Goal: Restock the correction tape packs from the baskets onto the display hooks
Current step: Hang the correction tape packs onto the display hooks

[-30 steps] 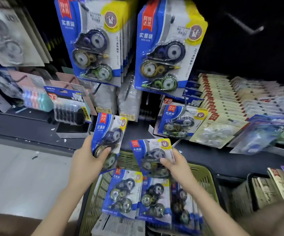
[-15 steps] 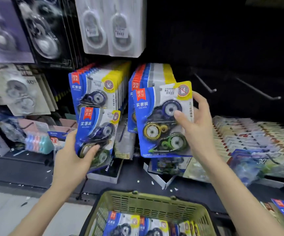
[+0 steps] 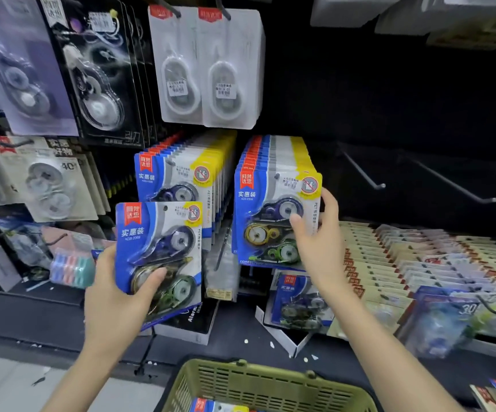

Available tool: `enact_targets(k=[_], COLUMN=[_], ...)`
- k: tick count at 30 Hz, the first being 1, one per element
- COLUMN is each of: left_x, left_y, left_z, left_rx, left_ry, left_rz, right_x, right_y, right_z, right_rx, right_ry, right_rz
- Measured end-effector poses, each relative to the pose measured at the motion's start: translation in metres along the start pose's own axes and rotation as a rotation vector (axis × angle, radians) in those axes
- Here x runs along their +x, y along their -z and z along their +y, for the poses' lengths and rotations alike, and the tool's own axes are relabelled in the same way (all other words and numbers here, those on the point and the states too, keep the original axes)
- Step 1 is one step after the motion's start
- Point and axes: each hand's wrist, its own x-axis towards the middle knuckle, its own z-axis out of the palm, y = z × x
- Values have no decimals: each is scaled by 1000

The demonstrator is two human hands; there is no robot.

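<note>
— What is the left hand (image 3: 115, 301) doing?
— It grips a blue correction tape pack (image 3: 159, 257). The thumb is curled across the lower blister and the fingers are wrapped behind the card. The pack is tilted, and the left hanging row (image 3: 181, 176) is just above and behind the thumb.
— And further right?
— The right hand (image 3: 321, 242) pinches the front pack of the right row (image 3: 270, 203), with the thumb on the blister and the fingers curled round the card's right edge. That pack sits flush against the row. I can't tell whether its hole is over the hook.
— Beyond those fingers?
— Two metal display hooks (image 3: 362, 171) stick out well to their right. Below both wrists, a green basket (image 3: 258, 385) holds more packs (image 3: 220, 407).
</note>
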Motion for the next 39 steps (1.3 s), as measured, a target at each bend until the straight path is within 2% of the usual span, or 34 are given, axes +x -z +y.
enact_targets(k=[4, 11, 22, 26, 33, 39], left_x=[19, 76, 103, 104, 120, 109], left_y=[8, 15, 4, 7, -10, -15], left_z=[7, 6, 10, 1, -24, -41], left_rx=[-129, -304, -500, -497, -402, -110], left_ry=[-17, 86, 184, 223, 306, 250], left_rz=[-23, -192, -299, -337, -201, -91], right_x=[-2, 3, 4, 4, 3, 1], right_y=[1, 3, 2, 1, 2, 2], right_z=[10, 13, 14, 12, 11, 12], right_rx=[-133, -150, -136, -128, -115, -98], right_ry=[42, 35, 14, 18, 31, 34], right_rz=[20, -1, 1, 5, 8, 4])
